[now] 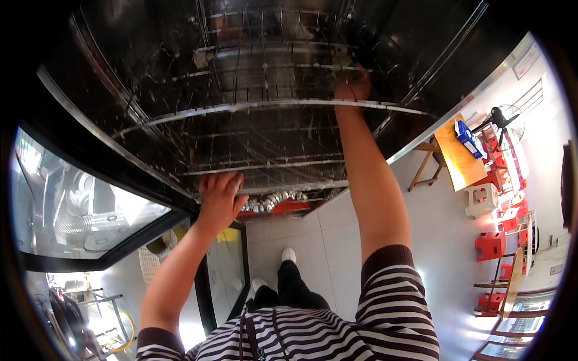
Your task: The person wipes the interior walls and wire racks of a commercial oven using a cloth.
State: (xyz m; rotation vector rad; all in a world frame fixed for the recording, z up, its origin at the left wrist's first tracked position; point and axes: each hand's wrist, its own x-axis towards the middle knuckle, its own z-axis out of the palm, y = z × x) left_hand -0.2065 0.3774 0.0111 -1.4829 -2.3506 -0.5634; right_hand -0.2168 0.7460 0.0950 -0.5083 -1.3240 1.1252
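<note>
An upright metal-lined cabinet, perhaps a refrigerator, stands before me with wire shelves (280, 106) inside. My right hand (354, 85) reaches past the front bar of an upper shelf, into the dim interior. Beside its fingers is something greenish and leafy (341, 63); blur and shade hide whether the hand grips it. My left hand (221, 194) rests palm down at the front edge of a lower wire shelf (271, 167), fingers a little apart and holding nothing. Light scraps of debris (203, 58) cling to the racks. Crumpled silvery foil (273, 201) lies low at the cabinet's base.
A black-framed glass door (104, 225) swings out on my left. To the right are a wooden folding table (456, 153) with a blue box (469, 140), a black fan (499, 117), a white stool (481, 198) and several red stools (490, 246). Pale tiled floor (325, 252) lies below.
</note>
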